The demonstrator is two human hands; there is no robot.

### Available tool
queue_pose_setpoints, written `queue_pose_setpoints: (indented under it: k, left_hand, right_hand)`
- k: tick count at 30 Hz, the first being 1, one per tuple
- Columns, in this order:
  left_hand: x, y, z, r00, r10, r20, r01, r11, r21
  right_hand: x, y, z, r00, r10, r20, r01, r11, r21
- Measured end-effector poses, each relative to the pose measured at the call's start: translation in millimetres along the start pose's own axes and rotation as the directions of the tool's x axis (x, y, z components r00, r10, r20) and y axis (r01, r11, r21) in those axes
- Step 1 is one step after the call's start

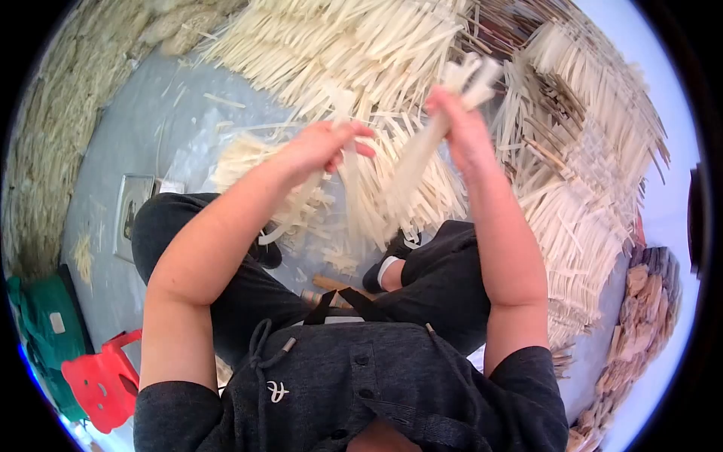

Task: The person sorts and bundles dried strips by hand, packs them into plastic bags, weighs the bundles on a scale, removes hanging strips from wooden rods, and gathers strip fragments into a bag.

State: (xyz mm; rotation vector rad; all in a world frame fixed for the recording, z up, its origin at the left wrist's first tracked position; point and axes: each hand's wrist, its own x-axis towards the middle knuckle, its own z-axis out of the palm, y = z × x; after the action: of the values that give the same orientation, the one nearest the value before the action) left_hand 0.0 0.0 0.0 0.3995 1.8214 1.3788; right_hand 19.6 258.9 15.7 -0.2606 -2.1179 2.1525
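Pale strips [416,157] sit bunched in your closed right hand [463,132] above the heap [376,181] on the floor [120,151], while your left hand [324,147], fingers partly spread, meets another strip [300,202], too blurred to tell whether it grips.

Pale cream strips [422,147] are in my right hand [461,129]; the floor [120,162] left of my left hand [327,145] is grey, my shirt [320,373] behind both charcoal.
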Motion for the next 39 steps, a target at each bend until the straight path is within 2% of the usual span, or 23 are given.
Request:
queue_pose_setpoints:
  k: [2, 3, 5, 6, 7, 9, 11, 12, 13, 16, 17, 18, 19, 21, 23, 25, 27, 28, 30, 33, 35, 37, 39]
  left_hand:
    - [-4.3, 2.2, -16.0, 0.983, -0.002, -0.184, -0.081, 0.893, -0.442]
    - [-1.2, 2.4, -23.6, 0.981, 0.014, -0.193, -0.1, 0.89, -0.445]
    - [-8.1, 5.1, -33.9, 0.949, -0.134, -0.287, -0.108, 0.715, -0.691]
    - [-8.8, -1.4, -43.8, 0.971, -0.13, -0.203, -0.091, 0.581, -0.809]
    - [-6.5, -7.8, -45.8, 0.969, -0.13, -0.208, -0.094, 0.585, -0.806]
    - [-1.9, -18.2, -44.3, 0.995, -0.094, -0.017, 0.014, 0.32, -0.947]
    - [-3.1, -17.2, -36.4, 0.995, -0.104, 0.004, 0.031, 0.264, -0.964]
    - [-2.3, -15.5, -32.0, 0.995, -0.102, 0.022, 0.043, 0.207, -0.977]
    - [-0.8, -14.1, -28.6, 0.995, -0.1, 0.023, 0.043, 0.203, -0.978]
    - [0.5, -13.3, -21.7, 0.987, -0.156, 0.033, 0.067, 0.216, -0.974]
    - [1.7, -13.7, -20.3, 0.98, -0.197, 0.039, 0.102, 0.322, -0.941]
    - [2.7, -13.9, -19.9, 0.971, -0.234, 0.039, 0.139, 0.424, -0.895]
    - [3.3, -14.5, -18.8, 0.971, -0.235, 0.044, 0.142, 0.42, -0.896]
    - [6.5, -12.9, -15.4, 0.952, -0.153, -0.266, -0.062, 0.753, -0.655]
    - [11.4, -10.9, -6.3, 0.94, -0.052, -0.336, -0.167, 0.79, -0.59]
    - [13.1, 4.1, 8.1, 0.934, 0.162, -0.318, -0.309, 0.811, -0.496]
    - [39.6, -10.5, 27.8, 0.915, 0.141, -0.379, -0.297, 0.871, -0.393]
    - [49.8, -15.8, 36.7, 0.882, 0.126, -0.454, -0.277, 0.918, -0.284]
    - [52.4, -29.6, 54.0, 0.886, 0.077, -0.458, -0.311, 0.83, -0.463]
    - [73.5, -66.5, 73.3, 0.867, -0.045, -0.497, -0.304, 0.743, -0.597]
    - [94.3, -92.5, 75.2, 0.844, -0.125, -0.522, -0.298, 0.7, -0.65]
    - [126.9, -127.5, 69.5, 0.859, -0.239, -0.453, -0.232, 0.607, -0.76]
    - [157.2, -160.3, 60.8, 0.83, -0.326, -0.452, -0.222, 0.551, -0.805]
  right_hand:
    - [2.6, -9.0, -16.9, 0.997, -0.072, -0.036, 0.075, 0.992, 0.098]
    - [6.0, -15.3, -22.1, 0.994, -0.11, -0.026, 0.112, 0.988, 0.107]
    - [-5.4, -20.4, -18.7, 0.99, -0.138, 0.011, 0.136, 0.983, 0.12]
    - [-13.5, -20.3, -7.2, 0.989, -0.13, 0.067, 0.131, 0.991, -0.009]
    - [-22.8, -22.0, 2.8, 0.986, -0.116, 0.12, 0.133, 0.98, -0.146]
    - [-41.5, -18.9, 22.3, 0.956, -0.015, 0.294, 0.111, 0.943, -0.313]
    - [-54.9, -8.2, 41.2, 0.944, 0.084, 0.318, 0.054, 0.915, -0.4]
    - [-60.4, -6.6, 49.2, 0.853, -0.036, 0.521, 0.261, 0.893, -0.366]
    - [-62.7, -6.6, 52.3, 0.704, -0.139, 0.696, 0.452, 0.844, -0.289]
    - [-58.4, -6.8, 49.4, 0.622, -0.231, 0.748, 0.624, 0.723, -0.295]
    - [-58.0, -13.1, 48.4, 0.623, -0.226, 0.749, 0.62, 0.727, -0.296]
    - [-58.1, -28.5, 48.9, 0.823, -0.237, 0.516, 0.401, 0.886, -0.233]
    - [-56.4, -37.2, 47.3, 0.956, -0.156, 0.249, 0.183, 0.979, -0.09]
    - [-32.8, -38.5, 23.8, 0.934, -0.309, 0.181, 0.331, 0.937, -0.11]
    - [-26.6, -28.8, 20.6, 0.932, -0.326, 0.16, 0.346, 0.93, -0.124]
    - [-24.9, -9.5, 35.2, 0.97, 0.127, 0.205, -0.059, 0.949, -0.311]
    - [-32.0, 9.6, 60.0, 0.898, 0.314, 0.308, -0.158, 0.884, -0.441]
    - [-36.2, 23.2, 73.6, 0.905, 0.339, 0.257, -0.223, 0.892, -0.393]
    - [-31.6, 56.0, 75.6, 0.906, 0.375, 0.195, -0.295, 0.891, -0.345]
    - [-16.8, 103.5, 65.4, 0.826, 0.522, 0.214, -0.388, 0.801, -0.457]
    - [-18.0, 121.7, 65.1, 0.893, 0.426, 0.146, -0.309, 0.815, -0.49]
    - [-9.1, 127.7, 60.6, 0.856, 0.491, 0.161, -0.375, 0.805, -0.46]
    - [-1.7, 151.0, 56.7, 0.899, 0.384, 0.211, -0.255, 0.851, -0.46]
